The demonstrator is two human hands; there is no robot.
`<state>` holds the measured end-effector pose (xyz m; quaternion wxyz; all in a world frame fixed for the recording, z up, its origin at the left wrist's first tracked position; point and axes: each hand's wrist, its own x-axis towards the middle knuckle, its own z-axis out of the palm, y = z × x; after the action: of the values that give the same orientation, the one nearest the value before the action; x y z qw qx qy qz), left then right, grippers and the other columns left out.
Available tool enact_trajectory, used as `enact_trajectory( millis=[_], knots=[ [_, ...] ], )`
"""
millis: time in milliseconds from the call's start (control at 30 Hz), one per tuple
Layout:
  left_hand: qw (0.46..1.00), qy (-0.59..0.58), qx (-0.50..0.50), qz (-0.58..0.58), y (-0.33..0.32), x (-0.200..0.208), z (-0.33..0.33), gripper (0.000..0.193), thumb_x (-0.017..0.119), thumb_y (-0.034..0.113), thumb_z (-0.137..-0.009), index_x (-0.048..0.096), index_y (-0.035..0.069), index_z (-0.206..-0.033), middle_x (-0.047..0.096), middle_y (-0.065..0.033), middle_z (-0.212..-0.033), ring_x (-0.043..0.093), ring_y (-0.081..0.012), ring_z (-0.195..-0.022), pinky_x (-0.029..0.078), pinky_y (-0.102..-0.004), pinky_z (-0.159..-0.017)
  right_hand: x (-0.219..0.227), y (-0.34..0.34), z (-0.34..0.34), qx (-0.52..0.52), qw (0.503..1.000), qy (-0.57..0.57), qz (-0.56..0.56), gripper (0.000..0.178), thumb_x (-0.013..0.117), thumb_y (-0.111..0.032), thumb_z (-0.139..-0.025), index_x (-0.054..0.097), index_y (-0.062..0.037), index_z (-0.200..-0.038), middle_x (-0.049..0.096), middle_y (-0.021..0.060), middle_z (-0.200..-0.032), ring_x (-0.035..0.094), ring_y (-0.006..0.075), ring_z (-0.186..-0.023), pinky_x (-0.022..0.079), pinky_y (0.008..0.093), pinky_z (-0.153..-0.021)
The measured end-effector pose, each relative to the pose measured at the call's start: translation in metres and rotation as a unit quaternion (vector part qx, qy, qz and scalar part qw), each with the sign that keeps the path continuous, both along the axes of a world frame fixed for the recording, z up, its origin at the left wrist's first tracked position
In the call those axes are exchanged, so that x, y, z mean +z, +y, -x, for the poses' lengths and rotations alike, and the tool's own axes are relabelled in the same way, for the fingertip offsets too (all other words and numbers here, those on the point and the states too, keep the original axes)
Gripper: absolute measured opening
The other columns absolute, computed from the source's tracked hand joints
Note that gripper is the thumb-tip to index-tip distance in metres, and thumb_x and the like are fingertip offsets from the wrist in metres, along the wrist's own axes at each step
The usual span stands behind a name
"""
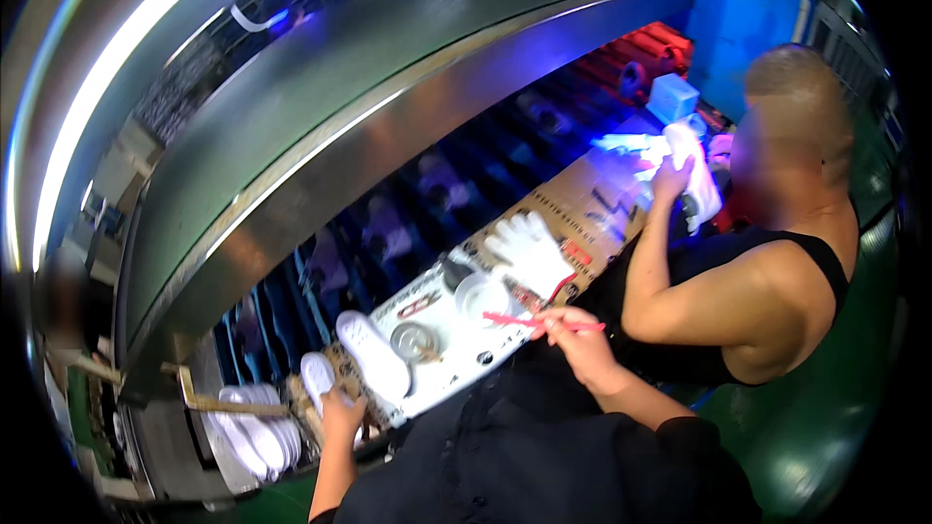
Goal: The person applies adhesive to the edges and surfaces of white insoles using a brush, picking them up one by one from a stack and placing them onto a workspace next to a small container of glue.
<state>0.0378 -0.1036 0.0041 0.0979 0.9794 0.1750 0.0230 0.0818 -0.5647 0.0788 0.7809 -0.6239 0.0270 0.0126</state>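
My left hand (342, 411) grips the near end of a white shoe sole (316, 375) at the left end of the work surface. Between the fingers of my right hand (577, 338) is a thin pink-handled brush (524, 320). Its tip reaches to the rim of a round white tub (476, 293); what the tub holds is too blurred to tell. A second white sole (373, 354) lies just right of my left hand. Beside it stands a clear round container (415, 342). Beyond the tub, a white knit glove (531, 250) with a red cuff lies flat.
Several white soles (260, 432) are stacked at far left. A green conveyor belt (388, 53) with a metal side (388, 136) runs above the dark rack behind the cardboard-covered surface (582, 204). At my right, a co-worker (767, 281) holds a white shoe (694, 170) under bluish light.
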Motion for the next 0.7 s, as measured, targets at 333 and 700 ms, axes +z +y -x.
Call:
enact_trajectory(
  millis=[333,700],
  knots=[
    [0.991,-0.103,0.007,0.082,-0.016,0.018,-0.024,0.029,0.061,0.03,-0.085,0.065,0.005,-0.099,0.064,-0.0175,-0.09,0.063,-0.0355,-0.08,0.05,-0.0436,-0.073,0.003,0.021,-0.03,-0.022,0.994,-0.053,0.095,0.017,0.055,-0.009,-0.095,0.065,0.0012,-0.104,0.068,0.0059,-0.084,0.054,0.007,-0.072,0.043,0.0223,-0.068],
    [0.994,0.061,0.007,0.091,-0.028,-0.008,-0.052,0.028,0.057,0.027,-0.08,0.055,0.001,-0.09,0.065,-0.0208,-0.079,0.063,-0.0401,-0.075,0.049,-0.0474,-0.07,-0.021,0.063,-0.076,0.013,0.921,-0.069,0.382,0.011,0.061,-0.009,-0.088,0.069,-0.0034,-0.092,0.064,0.0011,-0.072,0.054,0.0075,-0.06,0.042,0.0228,-0.057]
  ],
)
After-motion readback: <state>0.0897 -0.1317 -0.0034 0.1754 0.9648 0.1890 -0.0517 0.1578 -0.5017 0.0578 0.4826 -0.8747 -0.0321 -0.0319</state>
